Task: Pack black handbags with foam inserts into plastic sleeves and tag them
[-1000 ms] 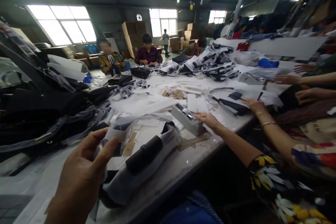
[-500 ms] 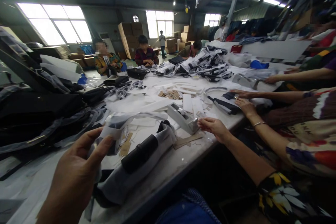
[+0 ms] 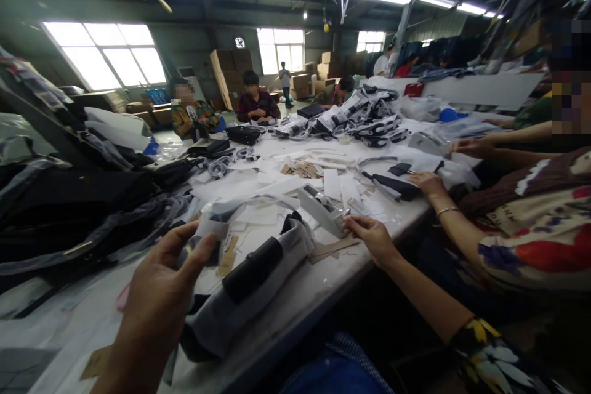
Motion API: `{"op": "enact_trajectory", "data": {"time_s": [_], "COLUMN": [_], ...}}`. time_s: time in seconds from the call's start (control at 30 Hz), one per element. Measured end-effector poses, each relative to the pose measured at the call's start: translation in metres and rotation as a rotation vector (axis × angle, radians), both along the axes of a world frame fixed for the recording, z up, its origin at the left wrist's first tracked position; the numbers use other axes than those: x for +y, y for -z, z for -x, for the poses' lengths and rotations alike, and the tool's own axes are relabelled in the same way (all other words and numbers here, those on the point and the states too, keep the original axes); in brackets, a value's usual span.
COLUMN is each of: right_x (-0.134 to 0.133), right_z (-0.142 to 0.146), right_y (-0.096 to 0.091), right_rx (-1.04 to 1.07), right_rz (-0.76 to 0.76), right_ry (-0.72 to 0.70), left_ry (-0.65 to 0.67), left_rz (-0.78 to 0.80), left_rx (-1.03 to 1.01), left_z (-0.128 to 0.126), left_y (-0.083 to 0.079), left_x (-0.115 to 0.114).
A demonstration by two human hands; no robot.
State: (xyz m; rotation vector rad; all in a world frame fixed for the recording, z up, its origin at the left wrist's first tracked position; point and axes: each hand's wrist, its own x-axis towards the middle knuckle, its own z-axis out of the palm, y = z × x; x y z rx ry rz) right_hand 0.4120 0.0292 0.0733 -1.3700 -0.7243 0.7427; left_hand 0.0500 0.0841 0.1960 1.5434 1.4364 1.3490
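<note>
My left hand [image 3: 159, 286] is closed, thumb against fingers, around a film-wrapped strap [image 3: 217, 215] with a pale wrapping piece on it. The strap arches over to a dark bag [image 3: 252, 271] covered in whitish wrap, lying on its side near the table's front edge. My right hand [image 3: 372, 239] pinches at the cutter end of a grey tape dispenser [image 3: 318, 209], where a shiny bit of tape shows at the fingertips. The dispenser stands just beyond the bag.
Brown card strips [image 3: 332, 249] and paper scraps lie around the dispenser. Black bags [image 3: 83, 197] crowd the left side. A pile of wrapped bags [image 3: 355, 108] fills the table's far part. At right, a co-worker's hand [image 3: 427, 184] works over a dark piece [image 3: 397, 186].
The view has shifted slightly. My left hand and the bag appear further right; my right hand stays at the dispenser's end. The neighbouring co-worker's hands have moved apart.
</note>
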Motion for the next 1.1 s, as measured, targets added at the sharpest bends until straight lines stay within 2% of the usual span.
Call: {"op": "enact_trajectory", "data": {"time_s": [0.1,0.2,0.27,0.33,0.43,0.57,0.67,0.8,0.97,1.1], "right_x": [-0.008,-0.013,-0.011,-0.006,0.006,0.016,0.020,0.032,0.049,0.058], "right_z": [0.058,0.118,0.150,0.172,0.189,0.190,0.186,0.184,0.189,0.191], "right_y": [-0.043,-0.087,-0.108,-0.120,-0.123,-0.121,-0.119,-0.111,-0.101,-0.096], "right_rx": [-0.014,0.044,0.077,0.071,-0.029,-0.161,-0.154,0.003,0.065,0.007], "right_rz": [-0.188,-0.320,-0.362,-0.378,-0.336,-0.252,-0.218,-0.148,-0.253,-0.195], "right_ry": [-0.235,-0.498,-0.596,-0.618,-0.553,-0.494,-0.539,-0.622,-0.774,-0.730], "left_ry": [0.074,0.102,0.098,0.109,0.163,0.214,0.242,0.319,0.398,0.426], "left_rz": [0.028,-0.037,-0.077,-0.120,-0.159,-0.166,-0.152,-0.080,0.060,0.108], "left_rx": [-0.046,0.014,0.057,0.075,0.072,0.060,0.032,-0.027,-0.155,-0.256], "left_z": [-0.003,-0.006,-0.010,-0.012,-0.013,-0.007,-0.002,0.000,-0.002,-0.002], "left_y": [0.001,0.001,-0.002,-0.005,-0.009,-0.009,-0.008,-0.008,-0.006,-0.006], "left_x": [-0.004,-0.008,-0.012,-0.017,-0.022,-0.024,-0.024,-0.023,-0.018,-0.014]}}
